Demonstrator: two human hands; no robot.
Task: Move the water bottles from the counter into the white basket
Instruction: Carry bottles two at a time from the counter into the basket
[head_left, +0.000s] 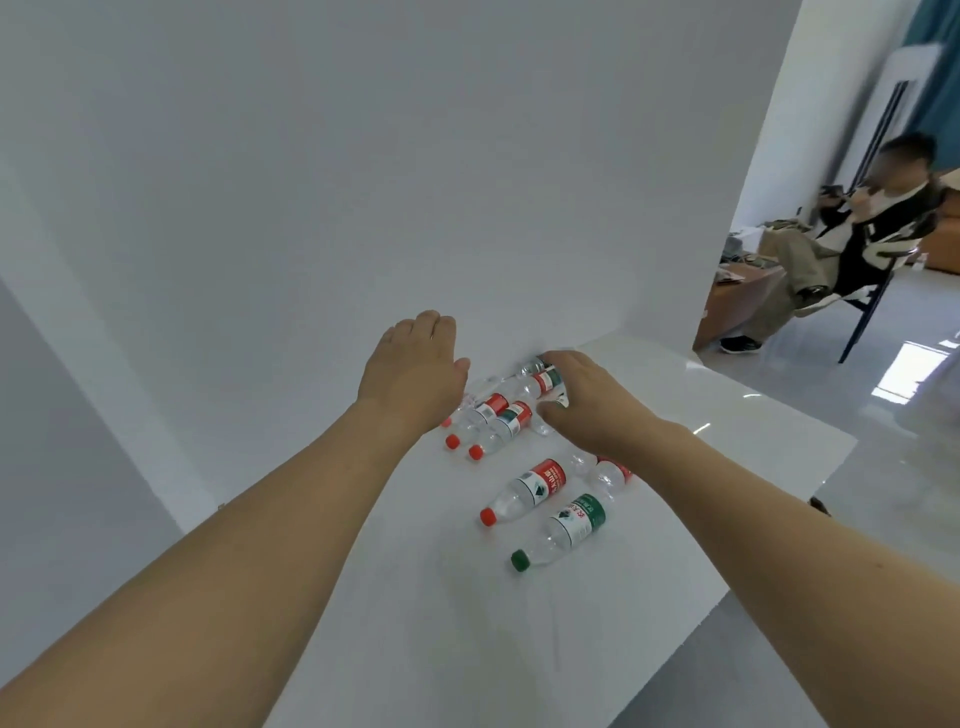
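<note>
Several water bottles (511, 420) lying loose on white tabletop (701, 415), basket nowhere in view. Left hand (415, 374) open, hovering; right hand (582, 400) curled over far bottle (543, 382), grip unclear. Likely to roll off if nudged.

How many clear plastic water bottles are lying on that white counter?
7 clearly visible: three red-capped side by side, two under the right hand, one red-capped, one green-capped, one behind the forearm. More may be hidden.
</note>
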